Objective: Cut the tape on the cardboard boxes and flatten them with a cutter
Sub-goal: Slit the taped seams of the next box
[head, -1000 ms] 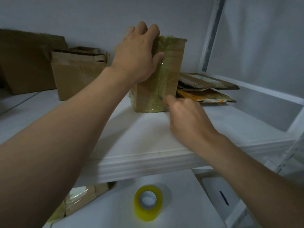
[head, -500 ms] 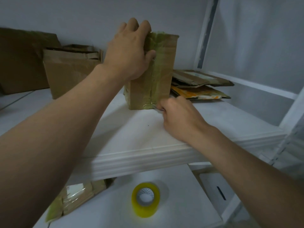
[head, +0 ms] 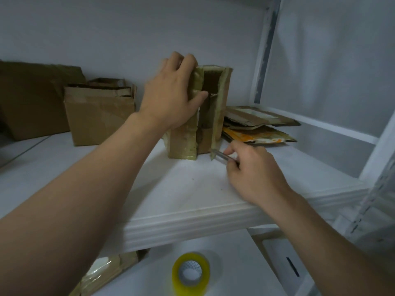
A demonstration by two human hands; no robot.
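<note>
Gripping the left flap of the box [head: 183, 144] with fingers [head: 181, 60] of the left hand [head: 168, 97]; pinching the cutter [head: 222, 155] in the right hand [head: 254, 174] at its near right corner. Sealed a moment ago, now split down the front: flattening likely next. Upright on the shelf [head: 188, 212], pale walls [head: 128, 28] behind; flattened cardboard [head: 256, 122] right, open boxes [head: 98, 118] far left.

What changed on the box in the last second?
The right hand ran the cutter down the seam to the bottom and out to the right; the flaps of the box have parted, showing the inside. The left hand still grips its top. The tape roll, other boxes and flat pile are unchanged.
</note>
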